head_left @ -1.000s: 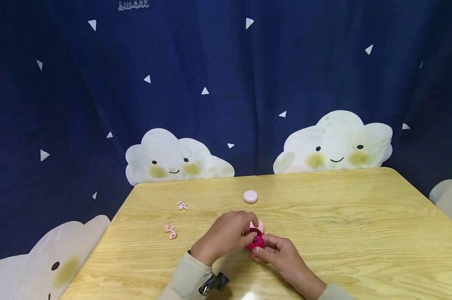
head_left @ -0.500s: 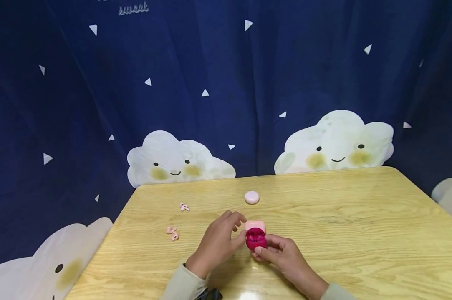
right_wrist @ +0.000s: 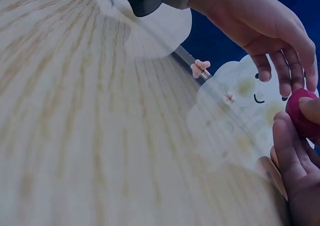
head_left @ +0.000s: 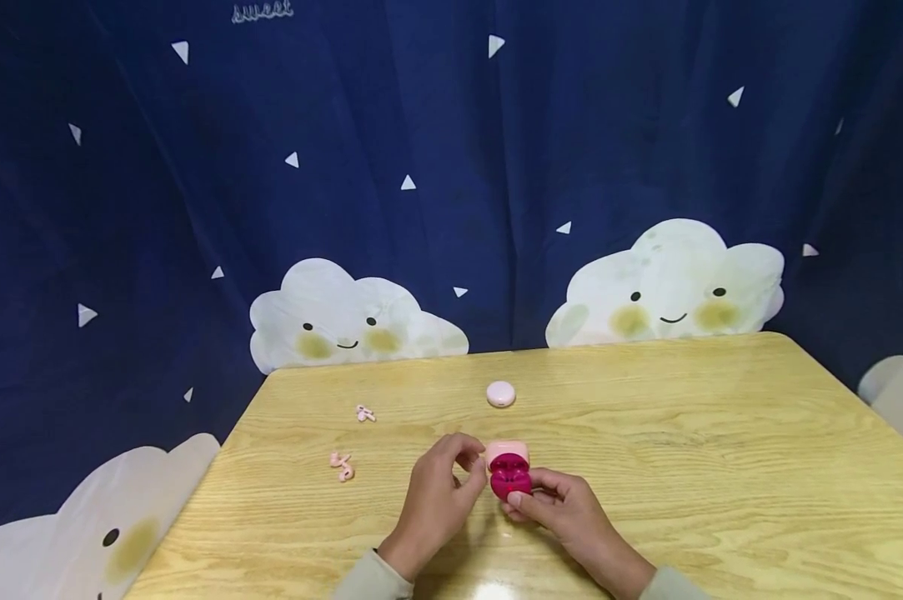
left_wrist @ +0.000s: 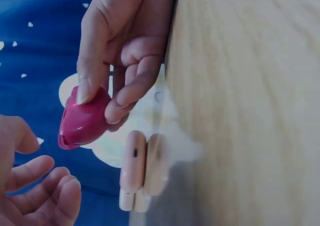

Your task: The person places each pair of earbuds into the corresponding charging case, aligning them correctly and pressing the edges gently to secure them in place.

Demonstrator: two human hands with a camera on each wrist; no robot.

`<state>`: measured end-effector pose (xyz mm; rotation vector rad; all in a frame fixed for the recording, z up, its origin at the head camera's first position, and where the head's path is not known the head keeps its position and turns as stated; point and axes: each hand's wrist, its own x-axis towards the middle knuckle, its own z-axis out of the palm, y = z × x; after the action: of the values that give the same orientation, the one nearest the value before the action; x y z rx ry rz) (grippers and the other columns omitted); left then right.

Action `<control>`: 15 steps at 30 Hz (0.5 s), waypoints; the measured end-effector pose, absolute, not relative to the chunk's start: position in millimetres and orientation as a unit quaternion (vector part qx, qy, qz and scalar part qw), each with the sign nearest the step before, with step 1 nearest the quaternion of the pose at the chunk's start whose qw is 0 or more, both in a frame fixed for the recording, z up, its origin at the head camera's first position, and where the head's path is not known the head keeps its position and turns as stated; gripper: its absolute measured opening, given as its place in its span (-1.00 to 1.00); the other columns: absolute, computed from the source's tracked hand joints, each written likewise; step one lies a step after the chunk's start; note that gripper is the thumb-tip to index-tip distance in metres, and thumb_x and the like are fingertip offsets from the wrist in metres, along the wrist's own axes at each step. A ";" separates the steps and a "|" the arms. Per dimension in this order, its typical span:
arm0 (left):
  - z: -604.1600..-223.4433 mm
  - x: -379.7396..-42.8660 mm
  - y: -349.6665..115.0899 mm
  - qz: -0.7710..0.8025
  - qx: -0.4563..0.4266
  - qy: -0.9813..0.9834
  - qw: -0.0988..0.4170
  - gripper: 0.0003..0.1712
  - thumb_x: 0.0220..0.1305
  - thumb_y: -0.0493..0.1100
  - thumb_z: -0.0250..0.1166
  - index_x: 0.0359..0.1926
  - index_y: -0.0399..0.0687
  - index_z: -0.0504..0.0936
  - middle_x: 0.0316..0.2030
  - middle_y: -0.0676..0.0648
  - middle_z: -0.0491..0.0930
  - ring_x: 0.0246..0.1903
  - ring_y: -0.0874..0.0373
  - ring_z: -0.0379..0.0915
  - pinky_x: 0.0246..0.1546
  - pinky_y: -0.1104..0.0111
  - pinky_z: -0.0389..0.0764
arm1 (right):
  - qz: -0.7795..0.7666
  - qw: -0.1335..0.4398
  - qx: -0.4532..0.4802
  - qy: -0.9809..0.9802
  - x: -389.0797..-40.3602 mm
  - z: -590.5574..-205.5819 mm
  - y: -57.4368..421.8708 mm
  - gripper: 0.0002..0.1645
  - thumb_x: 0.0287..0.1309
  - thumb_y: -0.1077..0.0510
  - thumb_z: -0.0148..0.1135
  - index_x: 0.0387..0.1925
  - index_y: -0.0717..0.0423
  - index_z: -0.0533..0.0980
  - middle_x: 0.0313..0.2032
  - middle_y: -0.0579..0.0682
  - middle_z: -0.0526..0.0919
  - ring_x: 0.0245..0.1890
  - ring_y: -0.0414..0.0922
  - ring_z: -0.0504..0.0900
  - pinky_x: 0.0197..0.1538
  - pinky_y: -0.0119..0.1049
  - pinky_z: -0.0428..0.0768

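Observation:
My right hand (head_left: 567, 512) grips a small magenta earbud case (head_left: 511, 477) above the table, thumb on its front and fingers behind. The case's lid is up and its inside faces me. Just left of it is my left hand (head_left: 439, 492), fingers loosely bent with nothing between them. In the left wrist view, its fingers (left_wrist: 47, 186) stay apart from the case. Behind the magenta case, a light pink case (head_left: 508, 451) stands on the table, partly covered in the head view.
Farther back on the wooden table (head_left: 684, 433) lies a round pale pink case (head_left: 500, 394). To the left are two groups of pink earbuds, a nearer pair (head_left: 342, 467) and a farther pair (head_left: 365, 413). A blue curtain (head_left: 511, 167) with clouds hangs behind the table.
My left hand was over the magenta case, its fingers at the opening; it has drawn back to the left and the inside shows. My right hand holds the case in nearly the same place.

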<state>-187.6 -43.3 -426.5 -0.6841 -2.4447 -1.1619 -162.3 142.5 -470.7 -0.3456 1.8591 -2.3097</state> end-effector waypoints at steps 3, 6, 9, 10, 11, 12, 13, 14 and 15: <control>-429.6 -187.6 -42.0 -0.432 -0.240 -0.854 0.163 -0.91 0.12 -0.21 0.20 -0.31 0.03 0.54 -0.46 0.17 0.46 -0.44 0.34 0.40 -0.57 0.54 0.44 | -0.771 0.079 -0.116 0.621 -162.1 -471.0 143.1 -0.52 0.01 0.24 0.26 -0.10 0.54 0.39 -0.20 0.44 0.53 -0.26 0.05 0.63 -0.13 -0.15 0.55; -432.1 -187.5 -40.8 -0.448 -0.236 -0.850 0.141 -0.93 0.12 -0.19 0.20 -0.32 0.03 0.54 -0.47 0.17 0.47 -0.44 0.33 0.41 -0.56 0.52 0.46 | -0.769 0.081 -0.115 0.623 -161.7 -471.3 143.6 -0.52 0.02 0.24 0.26 -0.10 0.53 0.40 -0.20 0.46 0.52 -0.25 0.07 0.62 -0.13 -0.15 0.55; -434.0 -187.9 -40.3 -0.480 -0.224 -0.843 0.098 -0.94 0.16 -0.15 0.19 -0.32 0.04 0.55 -0.48 0.14 0.49 -0.44 0.29 0.43 -0.57 0.49 0.49 | -0.770 0.081 -0.111 0.623 -161.7 -471.2 143.8 -0.53 0.02 0.24 0.26 -0.10 0.53 0.40 -0.21 0.46 0.52 -0.24 0.10 0.62 -0.13 -0.16 0.55; -434.4 -187.9 -40.2 -0.496 -0.217 -0.837 0.078 -0.93 0.17 -0.14 0.19 -0.31 0.03 0.55 -0.48 0.11 0.50 -0.45 0.26 0.44 -0.58 0.46 0.51 | -0.770 0.080 -0.110 0.624 -161.8 -471.1 143.8 -0.53 0.02 0.24 0.26 -0.10 0.53 0.40 -0.21 0.45 0.53 -0.24 0.10 0.62 -0.13 -0.16 0.55; -434.5 -187.9 -40.1 -0.513 -0.208 -0.830 0.058 -0.92 0.18 -0.13 0.18 -0.30 0.02 0.55 -0.47 0.09 0.50 -0.45 0.23 0.45 -0.58 0.44 0.53 | -0.770 0.080 -0.108 0.623 -161.9 -470.7 143.7 -0.53 0.01 0.24 0.26 -0.10 0.52 0.41 -0.20 0.44 0.53 -0.24 0.11 0.61 -0.13 -0.16 0.55; -434.5 -187.8 -40.1 -0.531 -0.198 -0.823 0.038 -0.91 0.19 -0.12 0.18 -0.29 0.00 0.55 -0.46 0.05 0.50 -0.45 0.19 0.46 -0.59 0.41 0.55 | -0.771 0.081 -0.106 0.622 -162.1 -470.4 143.5 -0.53 0.01 0.23 0.26 -0.09 0.51 0.41 -0.20 0.43 0.53 -0.23 0.11 0.61 -0.13 -0.16 0.55; -434.1 -187.4 -40.2 -0.548 -0.188 -0.815 0.021 -0.89 0.20 -0.13 0.18 -0.28 -0.03 0.55 -0.45 0.02 0.51 -0.45 0.13 0.47 -0.60 0.36 0.57 | -0.772 0.081 -0.105 0.622 -162.3 -470.0 143.2 -0.53 0.01 0.23 0.26 -0.09 0.50 0.41 -0.20 0.42 0.54 -0.23 0.12 0.61 -0.13 -0.16 0.55; -433.3 -186.8 -40.2 -0.567 -0.181 -0.804 0.005 -0.88 0.20 -0.15 0.18 -0.27 -0.08 0.55 -0.44 -0.03 0.51 -0.46 0.05 0.49 -0.61 0.30 0.58 | -0.771 0.082 -0.105 0.622 -162.5 -469.8 142.8 -0.52 0.01 0.23 0.26 -0.08 0.50 0.41 -0.19 0.40 0.54 -0.22 0.13 0.60 -0.12 -0.16 0.54; -431.9 -185.9 -40.2 -0.583 -0.173 -0.793 -0.009 -0.86 0.21 -0.17 0.17 -0.26 -0.14 0.55 -0.43 -0.09 0.51 -0.47 -0.03 0.49 -0.61 0.23 0.58 | -0.771 0.083 -0.105 0.622 -162.7 -469.4 142.5 -0.52 0.01 0.22 0.26 -0.08 0.49 0.41 -0.19 0.39 0.55 -0.21 0.14 0.60 -0.12 -0.16 0.54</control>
<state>-185.9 -40.2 -431.9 -0.5479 -2.5079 -1.8436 -162.7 142.5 -469.4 -0.3121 1.8584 -2.3031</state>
